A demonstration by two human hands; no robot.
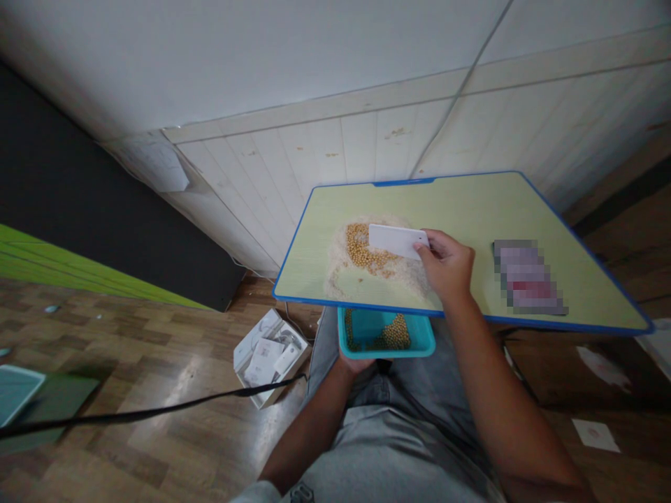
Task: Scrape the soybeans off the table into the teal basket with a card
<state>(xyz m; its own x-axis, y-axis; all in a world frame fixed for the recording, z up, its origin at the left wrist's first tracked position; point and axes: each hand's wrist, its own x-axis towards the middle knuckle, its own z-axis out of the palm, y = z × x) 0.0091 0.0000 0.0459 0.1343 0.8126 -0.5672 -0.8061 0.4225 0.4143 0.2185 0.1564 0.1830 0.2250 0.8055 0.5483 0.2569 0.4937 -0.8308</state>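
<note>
On a yellow-green table, the right hand pinches a white card above golden beans ringed by pale grains, left of the table's middle; under the table's near edge sits a turquoise tub holding more beans, left hand beneath it, fingers hidden, grip impossible to tell.

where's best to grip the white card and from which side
Probably the right end of the card, coming from the right: it is thin and flat, so a pinch across its faces suits it, and its left end is at the beans. The right hand holds it there.
</note>
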